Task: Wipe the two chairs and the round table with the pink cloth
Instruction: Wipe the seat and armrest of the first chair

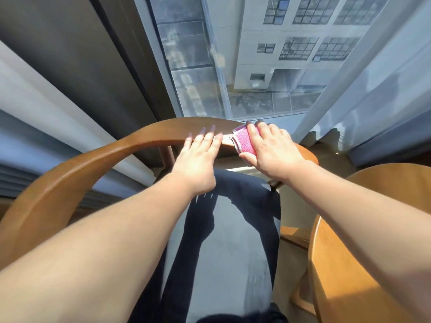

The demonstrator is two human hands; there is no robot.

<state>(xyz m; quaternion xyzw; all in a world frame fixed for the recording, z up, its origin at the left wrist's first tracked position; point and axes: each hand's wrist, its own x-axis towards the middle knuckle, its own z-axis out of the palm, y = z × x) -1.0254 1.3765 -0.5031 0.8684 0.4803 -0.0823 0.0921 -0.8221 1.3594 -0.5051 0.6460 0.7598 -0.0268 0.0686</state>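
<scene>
The head view looks down over a wooden chair whose broad, curved brown backrest rail point(98, 159) arcs from the lower left up to the middle of the frame. The left hand point(198, 159) lies flat on top of the rail near its highest point. Its fingers are straight, slightly spread and point away from the person, and they clasp nothing. Just to the right of it, also on the rail, the right hand point(268, 150) grasps a folded pink cloth point(243, 142) with a bumpy texture. The fingers are draped over the cloth's far side and the thumb is tucked under its near edge, pressing it against the wood. The cloth sits between the two hands, apart from the left fingertips by a narrow sunlit strip of rail. Below the rail, toward the person, lies the chair's dark blue-grey upholstered seat point(221, 241), crossed by the shadows of both forearms. To the right of the rail's far end stands a round light-wood table point(345, 264), partly covered by the right forearm and lit by the sun. Beyond the rail is a tall glass window point(198, 66), through which a pale multi-storey building point(303, 43) shows. A sheer white curtain point(373, 89) hangs to the right of the rail, above the table. A dark vertical panel point(81, 54) rises to the rail's left.
</scene>
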